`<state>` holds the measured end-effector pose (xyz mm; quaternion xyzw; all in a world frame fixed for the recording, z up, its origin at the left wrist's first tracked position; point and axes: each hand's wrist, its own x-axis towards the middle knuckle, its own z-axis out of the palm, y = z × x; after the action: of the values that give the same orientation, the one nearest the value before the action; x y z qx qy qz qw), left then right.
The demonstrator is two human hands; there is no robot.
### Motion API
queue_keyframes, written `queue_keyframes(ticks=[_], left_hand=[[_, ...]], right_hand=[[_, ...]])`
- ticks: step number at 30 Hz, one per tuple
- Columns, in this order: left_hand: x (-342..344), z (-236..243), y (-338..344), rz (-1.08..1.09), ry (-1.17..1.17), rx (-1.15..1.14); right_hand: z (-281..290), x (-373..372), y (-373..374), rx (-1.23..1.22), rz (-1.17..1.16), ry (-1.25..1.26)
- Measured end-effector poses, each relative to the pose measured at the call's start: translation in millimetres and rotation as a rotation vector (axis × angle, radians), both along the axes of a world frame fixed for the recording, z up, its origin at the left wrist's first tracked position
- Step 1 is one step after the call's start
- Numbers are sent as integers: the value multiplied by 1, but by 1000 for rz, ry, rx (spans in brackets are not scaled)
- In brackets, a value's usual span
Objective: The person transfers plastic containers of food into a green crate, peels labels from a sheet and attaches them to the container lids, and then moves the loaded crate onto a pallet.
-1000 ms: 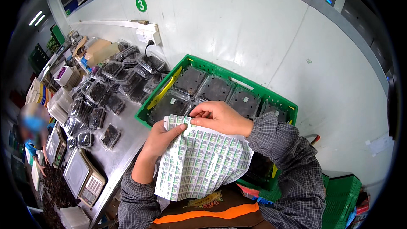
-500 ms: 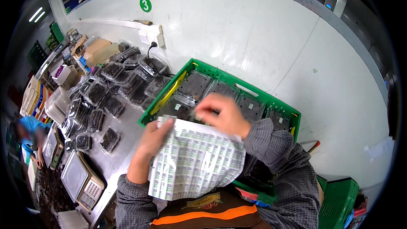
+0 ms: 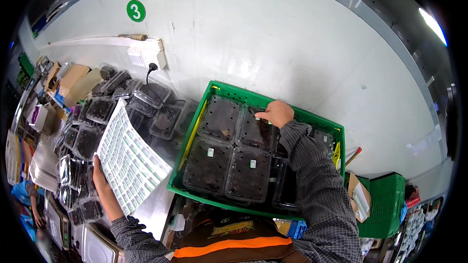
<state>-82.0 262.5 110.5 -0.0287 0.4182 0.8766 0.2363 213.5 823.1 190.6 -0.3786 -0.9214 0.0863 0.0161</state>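
Observation:
My left hand grips the edge of a white sheet of small green-and-white stickers, held tilted over the table. My right hand reaches over a green plastic crate packed with clear-lidded containers of dark contents. Its fingers are curled together, with the fingertips at a small sticker on the lid of a far-row container. Two nearer containers, the left one and the one beside it, each bear a sticker. My right forearm hides part of the crate's right side.
Many similar clear boxes are heaped on the metal table at left, near a scale. A white wall with a plugged-in socket box stands behind. Another green crate sits at right. Another person's arm shows far left.
My left hand has carried the sticker sheet left, off the crate. My right hand has moved from the sheet to a container lid at the crate's far side. The view has shifted.

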Motion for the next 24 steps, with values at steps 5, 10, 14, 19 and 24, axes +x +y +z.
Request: queue_keyframes(ticks=[5,10,14,19,24], left_hand=[[-69,-110,2,186,43,-449],[-111,-172,7,185,137,-627],[-131,-185,2,256,381,-1009],[-81,-98,89,412,773,-1762],[-65,-30,143,36,853,-788]], right_hand=[[4,-12,-13,-71,59,398],[-2,-85,-26,-808,278,641],[-33,-120,-34,-576,344,533],[-30,-65,-44,99,98,526],[65,50,-67,175,-26,504]])
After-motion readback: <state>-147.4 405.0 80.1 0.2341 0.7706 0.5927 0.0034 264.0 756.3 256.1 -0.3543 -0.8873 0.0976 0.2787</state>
